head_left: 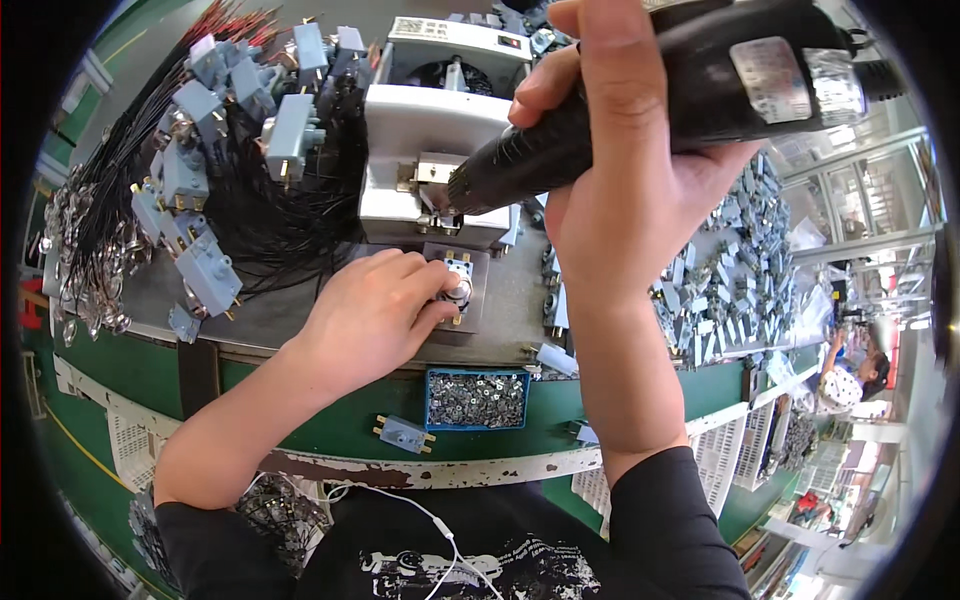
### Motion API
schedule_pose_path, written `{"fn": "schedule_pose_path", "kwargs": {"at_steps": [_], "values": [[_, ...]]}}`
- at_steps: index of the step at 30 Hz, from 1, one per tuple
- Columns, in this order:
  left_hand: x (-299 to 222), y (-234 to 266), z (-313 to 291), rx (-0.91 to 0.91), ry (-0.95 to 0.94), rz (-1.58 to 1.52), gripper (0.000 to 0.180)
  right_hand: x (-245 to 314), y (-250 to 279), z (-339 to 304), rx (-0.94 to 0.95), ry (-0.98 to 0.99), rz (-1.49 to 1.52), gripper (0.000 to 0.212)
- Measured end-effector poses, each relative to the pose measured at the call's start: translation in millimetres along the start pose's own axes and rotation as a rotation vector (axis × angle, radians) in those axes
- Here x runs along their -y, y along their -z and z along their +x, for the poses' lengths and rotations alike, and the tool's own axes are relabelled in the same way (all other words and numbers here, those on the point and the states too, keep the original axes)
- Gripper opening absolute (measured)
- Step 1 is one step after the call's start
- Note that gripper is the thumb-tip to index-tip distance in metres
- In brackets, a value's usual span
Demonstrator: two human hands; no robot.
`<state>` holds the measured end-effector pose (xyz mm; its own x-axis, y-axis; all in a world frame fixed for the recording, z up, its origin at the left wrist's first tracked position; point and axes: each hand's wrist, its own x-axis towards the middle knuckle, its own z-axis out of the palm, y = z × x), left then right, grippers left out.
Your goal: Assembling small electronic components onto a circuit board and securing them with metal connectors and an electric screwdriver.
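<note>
My right hand (625, 190) is wrapped round a black electric screwdriver (700, 90). The driver's nose points down and left, at the front of a white screw feeder (435, 115), by its small metal outlet. In front of the feeder, my left hand (370, 310) has its thumb and fingers closed on a grey-blue switch-like part (459, 268) with brass-coloured terminals and a round silvery piece on it. This part lies on a square metal plate (482, 300). The left fingers cover some of the part, and the screwdriver's very tip is hard to make out.
Several wired grey-blue parts (290, 135) with black leads (290, 225) are heaped at left. A big pile of loose parts (730, 270) covers the right side. Near the table's front sit a blue tray (430, 400) of small metal pieces and a single part (403, 433). Another person (850, 385) is far right.
</note>
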<state>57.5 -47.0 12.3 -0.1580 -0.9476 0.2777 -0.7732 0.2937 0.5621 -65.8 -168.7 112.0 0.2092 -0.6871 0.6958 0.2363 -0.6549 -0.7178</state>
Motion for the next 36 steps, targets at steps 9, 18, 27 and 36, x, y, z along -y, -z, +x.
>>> {"fn": "schedule_pose_path", "kwargs": {"at_steps": [9, 18, 27, 36], "values": [[4, -4, -2, -0.003, -0.035, 0.012, 0.021, -15, -28, 7, 0.02, 0.109, 0.245, 0.052], [2, -1, -4, -0.001, -0.012, 0.036, 0.025, 12, -35, 9, 0.151, -0.264, 0.256, 0.068], [8, -10, -6, -0.092, -0.032, -0.059, 0.021, 14, 12, 3, 0.197, -0.039, 0.199, 0.012], [6, -6, -4, -0.067, -0.026, -0.063, 0.023, -29, 32, -10, 0.291, 0.255, -0.104, 0.014]]}}
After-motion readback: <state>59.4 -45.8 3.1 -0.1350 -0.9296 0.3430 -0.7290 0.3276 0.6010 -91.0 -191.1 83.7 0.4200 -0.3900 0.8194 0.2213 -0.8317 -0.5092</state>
